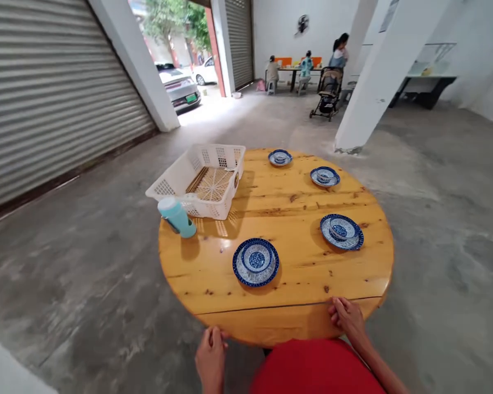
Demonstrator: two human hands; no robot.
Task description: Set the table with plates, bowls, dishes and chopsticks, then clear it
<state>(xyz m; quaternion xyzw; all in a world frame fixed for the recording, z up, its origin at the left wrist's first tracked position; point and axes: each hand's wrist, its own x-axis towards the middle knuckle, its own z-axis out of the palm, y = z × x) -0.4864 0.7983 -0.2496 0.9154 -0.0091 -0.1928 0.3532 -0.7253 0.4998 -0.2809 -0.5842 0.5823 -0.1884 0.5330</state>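
Observation:
My left hand (211, 349) is at the near left edge of the round wooden table (287, 202), its fingers curled in and nothing visible in them. On the table's near right part rests my right hand (347, 316), loosely closed with nothing showing in its fingers. Ahead of both hands stands a blue-and-white bowl (257, 257) on a matching plate (246, 278). Another patterned plate (355, 243) to the right carries a bowl (342, 227). Farther back are a right-hand plate with a bowl (325, 175) and a far plate with a bowl (280, 157).
A white plastic basket (224, 210) at the table's left holds thin brown chopsticks (198, 179). Beside it stands a light-blue bottle (177, 218). A white pillar (373, 93), a stroller (328, 90) and several people at a desk are beyond the table.

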